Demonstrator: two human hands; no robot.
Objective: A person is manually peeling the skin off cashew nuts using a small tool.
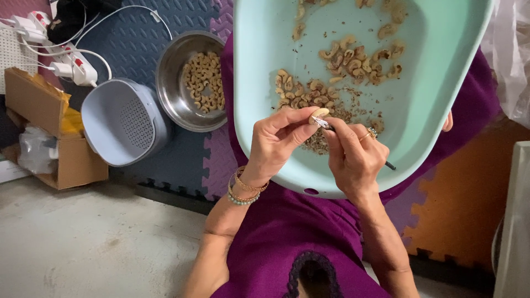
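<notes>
Left hand: the left hand [279,140] sits over the near edge of the basin, thumb and fingertips pinching a single pale cashew [320,113]; bangles and a bead bracelet [245,190] ring the wrist.
Right hand: the right hand [353,152] is curled tight around a thin dark-handled tool [331,127], its metal tip touching the cashew; a ring shows on one finger.
Cashew: held in the air just above the basin's near side, between both hands.
Basin: a pale green plastic basin [430,110] rests on the lap in purple cloth, with cashews in loose clusters [353,60] and flaky skin scraps [317,142] under the hands.
Steel bowl: a round metal bowl [171,88] lies left of the basin on the foam floor mat, holding cashews.
Beside it: a grey perforated plastic container [124,121] touches the bowl; further left, a cardboard box [38,127] and a white power strip [66,60].
</notes>
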